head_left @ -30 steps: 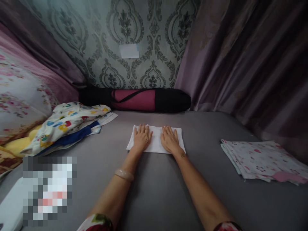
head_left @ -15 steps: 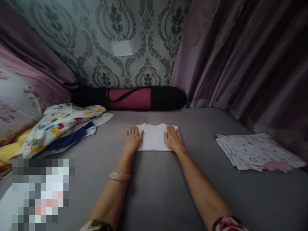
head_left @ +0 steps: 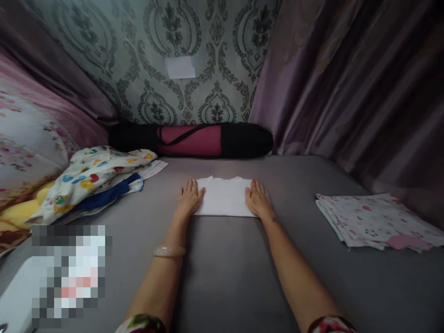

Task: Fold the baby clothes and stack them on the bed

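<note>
A folded white garment, a neckline-like curve along its far edge, lies flat on the grey bed sheet. My left hand rests flat over its left edge, fingers stretched forward, thumb toward the middle. Over the right edge lies my right hand, palm down with the fingers out straight. Neither hand grips the cloth. The garment's side edges are partly hidden under the hands. On my left forearm sits a pale bangle.
A stack of folded pink-patterned cloth lies to the right. Loose printed clothes are heaped at the left, near a yellow plush-like thing. A black and pink rolled bag lies along the wall. A blurred-out patch covers something white at lower left.
My hands have slid outward, the right one more, from on top of the garment to its side edges. The view has shifted slightly.
</note>
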### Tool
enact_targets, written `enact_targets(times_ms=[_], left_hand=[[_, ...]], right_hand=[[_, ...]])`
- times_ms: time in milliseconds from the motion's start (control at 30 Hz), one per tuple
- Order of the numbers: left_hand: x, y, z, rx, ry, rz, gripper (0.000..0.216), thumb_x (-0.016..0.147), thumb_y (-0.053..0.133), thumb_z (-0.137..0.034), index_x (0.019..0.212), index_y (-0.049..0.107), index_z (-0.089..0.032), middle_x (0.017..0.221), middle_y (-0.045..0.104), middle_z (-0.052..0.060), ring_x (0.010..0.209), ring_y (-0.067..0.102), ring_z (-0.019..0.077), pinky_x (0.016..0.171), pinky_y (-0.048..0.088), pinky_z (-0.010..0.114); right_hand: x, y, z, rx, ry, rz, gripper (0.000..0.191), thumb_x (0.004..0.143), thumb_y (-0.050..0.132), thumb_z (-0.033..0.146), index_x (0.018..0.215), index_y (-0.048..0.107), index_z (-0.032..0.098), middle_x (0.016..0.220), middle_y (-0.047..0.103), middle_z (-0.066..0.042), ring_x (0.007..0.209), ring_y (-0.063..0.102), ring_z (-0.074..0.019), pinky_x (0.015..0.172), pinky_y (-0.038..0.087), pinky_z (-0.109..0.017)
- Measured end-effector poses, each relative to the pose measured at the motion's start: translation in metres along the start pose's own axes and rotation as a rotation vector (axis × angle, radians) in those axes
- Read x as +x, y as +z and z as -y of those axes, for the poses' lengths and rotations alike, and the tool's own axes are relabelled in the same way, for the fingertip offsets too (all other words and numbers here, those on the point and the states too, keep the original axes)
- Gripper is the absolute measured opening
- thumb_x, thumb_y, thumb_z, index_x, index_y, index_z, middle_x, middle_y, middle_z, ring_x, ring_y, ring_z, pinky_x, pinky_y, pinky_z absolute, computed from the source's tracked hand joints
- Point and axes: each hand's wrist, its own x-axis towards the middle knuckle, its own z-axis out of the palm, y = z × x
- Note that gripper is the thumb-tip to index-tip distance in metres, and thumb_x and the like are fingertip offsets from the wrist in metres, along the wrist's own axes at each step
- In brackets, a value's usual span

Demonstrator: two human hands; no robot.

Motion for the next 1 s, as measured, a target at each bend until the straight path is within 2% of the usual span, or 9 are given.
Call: enact_targets(times_ms=[133,200,267,333,433,533,733,833,1000], left_hand=[[-0.002,-0.007,-0.003,-0.003,-0.015,0.016,0.066,0.096,0.019,-0.047,0.147,0.027,-0.006,0.155,0.021,0.018,0.143,0.019,0.0294,0.114,0.017,0.05],[-0.002,-0.011,-0.008,0.026,-0.023,-0.033,0.067,0.096,0.018,-0.047,0.145,0.031,-0.004,0.154,0.022,0.019,0.143,0.018,0.0313,0.114,0.016,0.052],[-0.002,-0.014,-0.018,0.062,0.014,-0.115,0.066,0.097,0.017,-0.047,0.143,0.035,-0.003,0.154,0.024,0.019,0.144,0.015,0.0317,0.115,0.014,0.052],[-0.003,-0.013,-0.03,0.083,0.107,-0.145,0.065,0.097,0.017,-0.047,0.144,0.035,-0.005,0.154,0.025,0.017,0.144,0.015,0.0301,0.116,0.012,0.049],[-0.005,-0.006,-0.047,0.083,0.212,-0.033,0.062,0.097,0.019,-0.048,0.146,0.032,-0.012,0.154,0.027,0.012,0.144,0.018,0.0289,0.116,0.014,0.048],[-0.006,0.0,-0.055,0.075,0.215,0.06,0.06,0.097,0.019,-0.048,0.146,0.033,-0.016,0.155,0.026,0.011,0.144,0.018,0.029,0.115,0.016,0.05],[-0.006,-0.007,-0.052,0.06,0.21,0.043,0.06,0.097,0.02,-0.048,0.145,0.035,-0.014,0.154,0.027,0.012,0.143,0.02,0.0296,0.114,0.016,0.05],[-0.005,-0.01,-0.046,0.064,0.164,0.014,0.061,0.098,0.02,-0.047,0.144,0.035,-0.011,0.153,0.03,0.015,0.143,0.021,0.0295,0.115,0.015,0.05],[0.0,-0.009,-0.036,-0.003,0.154,0.057,0.059,0.097,0.024,-0.045,0.142,0.036,-0.008,0.152,0.03,0.017,0.142,0.022,0.0288,0.115,0.014,0.05]], right_hand=[[0.0,-0.005,0.001,0.011,0.008,0.036,0.062,0.097,0.019,0.036,0.146,0.029,0.0,0.152,0.029,-0.018,0.14,0.025,-0.0284,0.113,0.018,-0.042],[0.001,-0.009,0.004,0.007,0.018,0.026,0.062,0.097,0.019,0.037,0.145,0.031,0.001,0.153,0.028,-0.017,0.141,0.022,-0.029,0.114,0.015,-0.046],[0.002,-0.012,0.01,0.003,-0.012,-0.016,0.061,0.097,0.018,0.038,0.145,0.032,0.003,0.154,0.025,-0.016,0.142,0.019,-0.0285,0.115,0.011,-0.047],[0.004,-0.012,0.016,0.008,-0.084,-0.038,0.06,0.098,0.018,0.038,0.147,0.031,0.006,0.155,0.022,-0.014,0.143,0.016,-0.0271,0.115,0.01,-0.046],[0.006,-0.007,0.023,0.025,-0.157,0.038,0.059,0.098,0.018,0.039,0.148,0.029,0.011,0.155,0.026,-0.011,0.143,0.018,-0.0257,0.115,0.011,-0.045],[0.007,-0.005,0.026,0.024,-0.147,0.112,0.058,0.098,0.018,0.039,0.148,0.028,0.011,0.154,0.028,-0.01,0.142,0.02,-0.026,0.115,0.012,-0.047],[0.007,-0.008,0.043,0.014,-0.202,0.041,0.061,0.098,0.018,0.039,0.146,0.031,0.004,0.154,0.027,-0.013,0.143,0.016,-0.0243,0.116,0.007,-0.041],[0.01,-0.006,0.048,0.01,-0.18,0.088,0.062,0.097,0.02,0.038,0.146,0.029,0.001,0.154,0.025,-0.014,0.143,0.018,-0.024,0.116,0.011,-0.039],[0.017,-0.011,0.061,-0.029,-0.136,0.178,0.062,0.097,0.022,0.037,0.146,0.03,0.0,0.154,0.025,-0.017,0.142,0.021,-0.0273,0.115,0.012,-0.042]])
